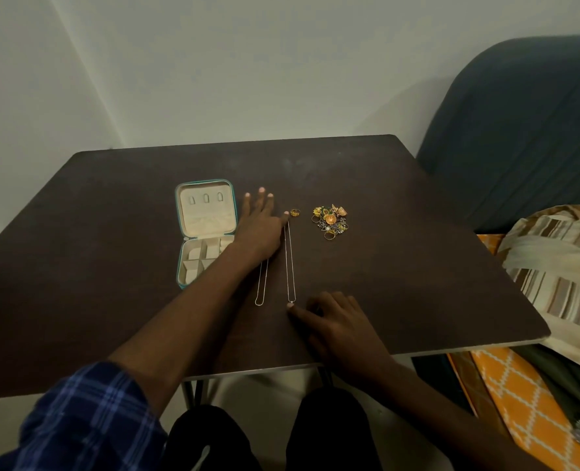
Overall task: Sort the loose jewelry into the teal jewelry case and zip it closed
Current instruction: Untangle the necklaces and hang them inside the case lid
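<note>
The teal jewelry case (205,229) lies open at the table's left centre, cream lining and several small compartments showing. My left hand (260,222) rests flat beside it, fingers spread, thumb tip touching the top of a thin silver chain (290,263). A second thin chain (262,283) lies parallel, its upper part hidden under my left wrist. My right hand (336,321) lies near the front edge, its forefinger at the first chain's lower end. A single gold ring (294,212) sits just right of my left thumb. A pile of gold earrings and rings (330,219) lies further right.
The dark brown table (417,283) stands against a pale wall. A dark blue chair back (519,130) rises at the right. Striped cloth (560,263) and an orange patterned fabric (526,399) lie beside the table's right edge.
</note>
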Motion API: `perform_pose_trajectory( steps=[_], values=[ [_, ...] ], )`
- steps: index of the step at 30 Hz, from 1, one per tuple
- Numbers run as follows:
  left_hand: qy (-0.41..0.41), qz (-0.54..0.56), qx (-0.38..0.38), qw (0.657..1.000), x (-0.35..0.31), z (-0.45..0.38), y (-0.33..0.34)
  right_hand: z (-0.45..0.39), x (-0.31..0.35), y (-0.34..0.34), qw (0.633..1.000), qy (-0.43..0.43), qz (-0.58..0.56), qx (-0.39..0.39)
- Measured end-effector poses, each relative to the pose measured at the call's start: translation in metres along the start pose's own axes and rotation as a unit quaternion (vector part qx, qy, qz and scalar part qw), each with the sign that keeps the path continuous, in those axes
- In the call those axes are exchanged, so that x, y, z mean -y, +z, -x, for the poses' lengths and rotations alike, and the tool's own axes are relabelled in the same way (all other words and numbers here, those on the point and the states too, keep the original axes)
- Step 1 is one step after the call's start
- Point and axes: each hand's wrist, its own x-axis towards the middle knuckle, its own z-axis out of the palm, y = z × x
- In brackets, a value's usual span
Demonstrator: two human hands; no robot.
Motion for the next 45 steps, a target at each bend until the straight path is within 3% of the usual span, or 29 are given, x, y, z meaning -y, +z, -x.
perform_pose_trajectory(
  steps=[17,20,24,28,36,45],
  values=[
    [-0.004,0.031,-0.089,0.996,0.012,0.025,-0.021,0.004,-0.004,0.009,0.997,0.021,-0.051,-0.047],
    [0.01,0.057,-0.114,0.992,0.009,0.043,-0.026,-0.001,-0.007,0.005,0.989,0.046,-0.139,-0.025],
    [0.043,0.098,-0.115,0.988,-0.007,0.077,-0.03,-0.035,-0.019,-0.013,0.951,0.163,-0.264,0.011],
    [0.081,0.129,-0.115,0.982,-0.03,0.12,-0.034,-0.087,-0.038,-0.015,0.941,0.223,-0.252,0.019],
    [0.046,0.156,-0.063,0.985,-0.046,0.146,0.0,-0.145,-0.054,0.003,0.944,0.27,-0.19,0.012],
    [0.031,0.173,-0.133,0.975,-0.05,0.142,0.025,-0.164,-0.051,0.02,0.944,0.304,-0.127,-0.024]
  ],
)
